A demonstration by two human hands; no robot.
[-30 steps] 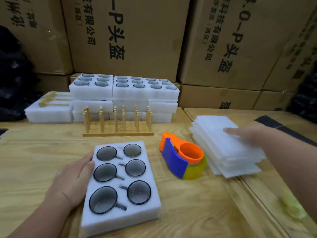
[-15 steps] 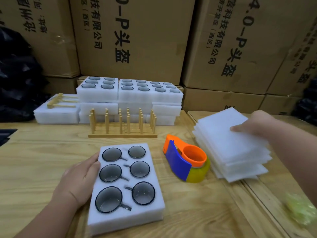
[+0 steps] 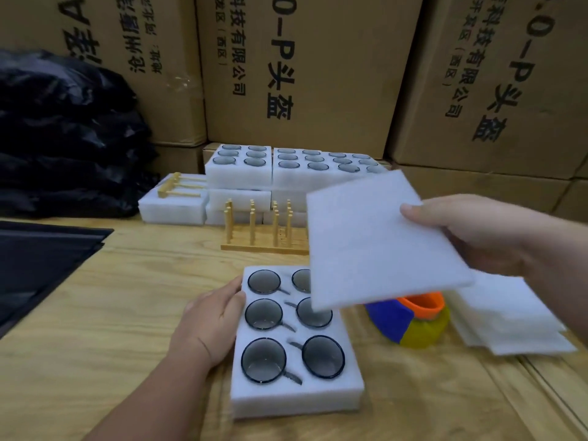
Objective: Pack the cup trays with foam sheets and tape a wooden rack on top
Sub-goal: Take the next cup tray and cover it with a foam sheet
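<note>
The white foam cup tray [image 3: 297,389] at lower centre is steadied by your left hand [image 3: 211,316] with fingers relaxed; your right hand [image 3: 471,230] has just lifted a thin white foam sheet [image 3: 375,243], pinched, ready to cover it.

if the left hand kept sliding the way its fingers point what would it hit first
The left hand already touches the cup tray; its fingers point right, so they would meet that tray's left side first.
</note>
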